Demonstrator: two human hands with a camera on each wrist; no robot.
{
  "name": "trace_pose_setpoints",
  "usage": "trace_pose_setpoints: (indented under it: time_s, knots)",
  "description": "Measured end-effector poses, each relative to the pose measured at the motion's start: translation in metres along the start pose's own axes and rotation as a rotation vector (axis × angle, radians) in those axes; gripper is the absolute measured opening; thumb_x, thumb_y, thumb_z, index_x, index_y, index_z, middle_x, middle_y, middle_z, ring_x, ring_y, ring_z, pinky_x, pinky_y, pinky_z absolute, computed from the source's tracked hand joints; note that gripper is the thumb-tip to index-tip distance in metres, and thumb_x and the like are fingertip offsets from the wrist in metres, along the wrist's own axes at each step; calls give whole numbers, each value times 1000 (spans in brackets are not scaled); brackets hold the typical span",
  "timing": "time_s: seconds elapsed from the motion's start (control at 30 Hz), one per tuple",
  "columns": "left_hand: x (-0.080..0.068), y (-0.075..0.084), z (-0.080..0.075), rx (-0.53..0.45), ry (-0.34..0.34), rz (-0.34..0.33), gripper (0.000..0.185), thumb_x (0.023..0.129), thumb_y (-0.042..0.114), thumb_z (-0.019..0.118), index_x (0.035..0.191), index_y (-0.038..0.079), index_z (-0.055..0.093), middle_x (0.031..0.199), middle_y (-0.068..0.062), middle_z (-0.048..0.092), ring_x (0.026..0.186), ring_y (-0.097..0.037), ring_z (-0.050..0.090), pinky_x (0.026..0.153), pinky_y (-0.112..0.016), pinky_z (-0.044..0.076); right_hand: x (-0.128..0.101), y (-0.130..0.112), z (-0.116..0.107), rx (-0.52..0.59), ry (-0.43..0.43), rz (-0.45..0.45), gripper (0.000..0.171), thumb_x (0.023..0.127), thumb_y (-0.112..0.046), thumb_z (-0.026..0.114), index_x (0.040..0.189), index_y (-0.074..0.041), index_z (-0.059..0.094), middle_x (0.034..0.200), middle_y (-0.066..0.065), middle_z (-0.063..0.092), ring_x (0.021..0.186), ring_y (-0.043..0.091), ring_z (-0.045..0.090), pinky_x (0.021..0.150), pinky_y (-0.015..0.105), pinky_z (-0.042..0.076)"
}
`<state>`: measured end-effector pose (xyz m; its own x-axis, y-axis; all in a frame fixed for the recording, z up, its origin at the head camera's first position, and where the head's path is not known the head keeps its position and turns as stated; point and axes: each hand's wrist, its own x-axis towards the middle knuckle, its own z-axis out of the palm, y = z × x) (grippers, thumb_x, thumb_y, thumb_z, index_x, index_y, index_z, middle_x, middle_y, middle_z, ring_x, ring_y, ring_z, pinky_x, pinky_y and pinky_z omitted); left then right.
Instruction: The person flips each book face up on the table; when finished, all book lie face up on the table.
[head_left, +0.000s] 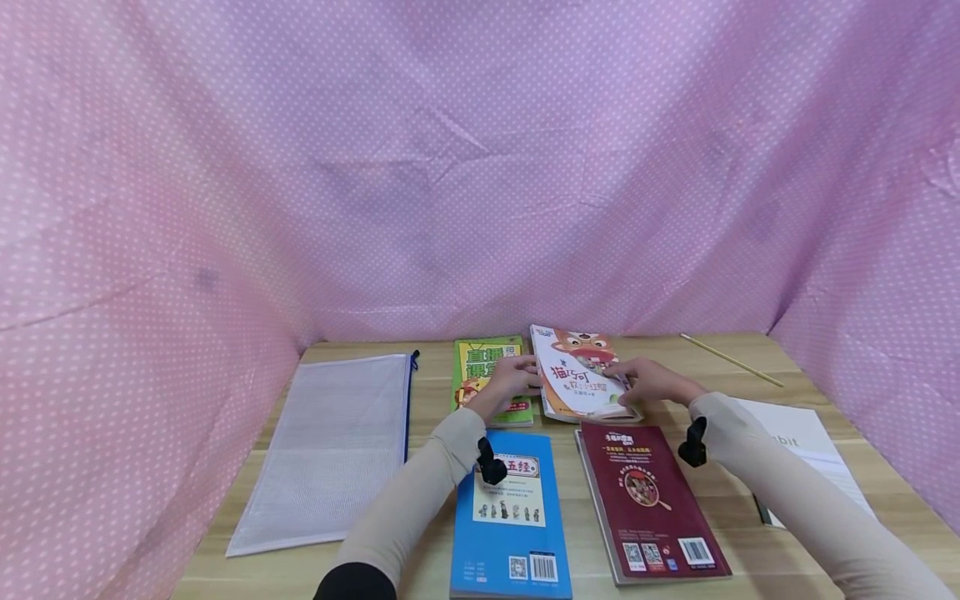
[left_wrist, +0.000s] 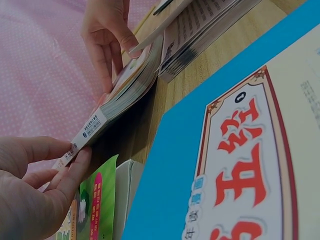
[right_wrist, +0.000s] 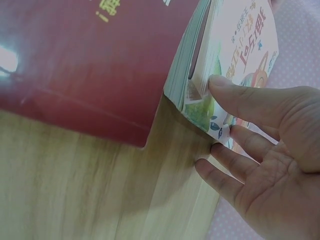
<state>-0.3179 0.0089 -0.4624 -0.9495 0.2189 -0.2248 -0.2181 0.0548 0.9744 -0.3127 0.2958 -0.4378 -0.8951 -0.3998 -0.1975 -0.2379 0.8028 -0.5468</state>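
While both hands work the white book [head_left: 570,393] at the back-centre of the table [head_left: 433,392], the left hand [head_left: 512,382] pinches its spine between thumb and fingers, and the right hand [head_left: 648,382] pinches the opposite edge, thumb on the front cover, fingers at the edge and underneath. Both grips narrow, nothing else in either. Book is cover-up, red cartoon animal at the top; left wrist view shows it tilted with dark shadow underneath, so at least part sits off the wood. Can't tell if any of it touches down. Green book [head_left: 474,371] lies just left of it, partly behind the left hand. Blue book [head_left: 510,537] lies nearer the person, under the left wrist; maroon book [head_left: 648,517] to its right, back cover up, barcode at the near end. White mesh pouch [head_left: 330,450] with blue zip edge lies flat at far left. Pencil [head_left: 731,360] at back right, diagonal. White booklet [head_left: 825,450] at right, partly hidden by the right sleeve [head_left: 780,492]. Pink dotted cloth [head_left: 450,183] hangs behind everything.
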Motion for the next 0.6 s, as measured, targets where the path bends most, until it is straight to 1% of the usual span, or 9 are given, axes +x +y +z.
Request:
trace_pose_setpoints:
  time_s: [0.13, 0.27, 0.4, 0.53, 0.6]
  knots:
    - [1, 0, 0, 28, -3, -1, 54, 90, -6, 70, 142, 3, 58, 104, -10, 64, 100, -28, 72, 88, -37, 64, -1, -1, 0, -3, 3, -8, 58, 88, -9, 78, 142, -2, 58, 151, 32, 46, 136, 57, 43, 109, 67, 44]
    - [0, 0, 1, 32, -5, -3, 55, 90, -8, 69, 143, 1, 56, 110, -14, 64, 103, -31, 72, 88, -36, 64, -2, -1, -1, -11, 4, -11, 57, 88, -9, 78, 142, -2, 58, 150, 32, 47, 136, 56, 43, 109, 66, 44]
    - [1, 0, 2, 46, 2, -4, 54, 90, -8, 69, 142, 1, 57, 117, -17, 66, 105, -33, 72, 87, -36, 64, -2, 1, -1, -13, 3, -14, 57, 88, -10, 78, 141, -2, 59, 149, 31, 49, 135, 52, 46, 108, 66, 44]
    - [2, -1, 3, 57, 7, -3, 54, 90, -9, 69, 141, 1, 58, 120, -18, 67, 104, -33, 73, 86, -36, 64, 0, 4, 0, -10, -3, -5, 57, 89, -12, 78, 142, -3, 59, 149, 31, 48, 133, 48, 48, 108, 64, 45]
    - [2, -2, 3, 60, 5, 1, 54, 90, -9, 69, 142, 0, 57, 121, -19, 66, 104, -34, 73, 87, -37, 64, 1, 5, 0, -4, -6, 3, 57, 89, -11, 78, 142, -4, 58, 150, 31, 47, 134, 49, 47, 108, 64, 45]
